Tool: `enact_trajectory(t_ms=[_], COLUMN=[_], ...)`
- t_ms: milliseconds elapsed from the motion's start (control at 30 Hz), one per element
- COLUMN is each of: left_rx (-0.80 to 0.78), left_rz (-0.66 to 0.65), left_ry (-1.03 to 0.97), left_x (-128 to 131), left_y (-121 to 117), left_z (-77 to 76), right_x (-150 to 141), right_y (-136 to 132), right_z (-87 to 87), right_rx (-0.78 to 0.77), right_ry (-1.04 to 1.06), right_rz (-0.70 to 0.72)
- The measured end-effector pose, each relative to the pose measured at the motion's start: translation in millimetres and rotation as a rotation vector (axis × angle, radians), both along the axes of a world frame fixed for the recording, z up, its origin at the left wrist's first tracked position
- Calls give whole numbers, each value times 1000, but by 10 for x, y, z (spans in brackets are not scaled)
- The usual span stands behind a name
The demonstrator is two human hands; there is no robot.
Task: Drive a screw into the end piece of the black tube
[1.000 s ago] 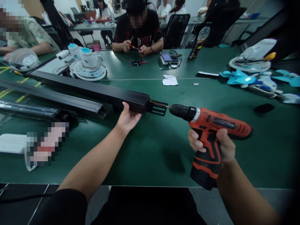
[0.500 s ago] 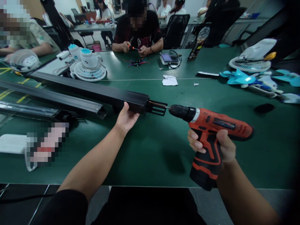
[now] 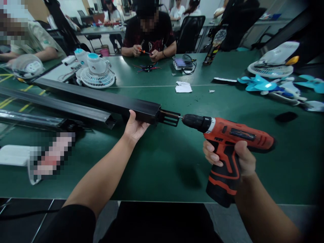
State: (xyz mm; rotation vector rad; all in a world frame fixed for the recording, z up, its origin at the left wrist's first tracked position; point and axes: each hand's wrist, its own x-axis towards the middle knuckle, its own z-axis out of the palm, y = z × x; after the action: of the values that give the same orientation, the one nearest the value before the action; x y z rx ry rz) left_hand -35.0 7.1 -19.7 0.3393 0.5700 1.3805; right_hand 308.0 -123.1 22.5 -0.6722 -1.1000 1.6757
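Note:
My left hand [image 3: 136,128] grips a long black rectangular beam [image 3: 121,104] near its right end, thumb on the near side and fingers beneath. From that end sticks out a black slotted bracket [image 3: 170,118]. A red and black cordless drill [image 3: 227,135] is held up in my right hand [image 3: 243,157], its fingers wrapped round the handle. The drill's black chuck [image 3: 193,120] points left, and its thin bit [image 3: 180,117] reaches the bracket's outer end. Whether the bit touches it, I cannot tell.
Two more dark metal profiles [image 3: 58,104] lie at the left. White fan parts [image 3: 97,76] stand behind the beam; blue fan blades [image 3: 258,83] lie at the right. Across the green table [image 3: 157,168] a person [image 3: 149,37] holds a screwdriver [image 3: 145,52]. A bottle [image 3: 214,47] stands farther back.
The beam's right end and my left hand have shifted very slightly left. The drill has barely moved. Both grips are the same.

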Motion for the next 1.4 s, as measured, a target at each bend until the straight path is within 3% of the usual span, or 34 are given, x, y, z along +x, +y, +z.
enact_trajectory(t_ms=[133,433,800,1400], left_rx=[5,27,-27,-4], left_rz=[6,4,46,34], left_ry=[64,-37,36,12], left_x=[-28,-81,-18,-45], left_y=[35,106,22,14], left_z=[-19,-100,42,17], right_x=[-1,27,56,-26], right_y=[-3,5,11,-7], right_z=[-8,-50,-51,-2], right_rx=[0,31,43,22], right_ry=[2,6,2,25], right_rz=[-19,25,119,-14])
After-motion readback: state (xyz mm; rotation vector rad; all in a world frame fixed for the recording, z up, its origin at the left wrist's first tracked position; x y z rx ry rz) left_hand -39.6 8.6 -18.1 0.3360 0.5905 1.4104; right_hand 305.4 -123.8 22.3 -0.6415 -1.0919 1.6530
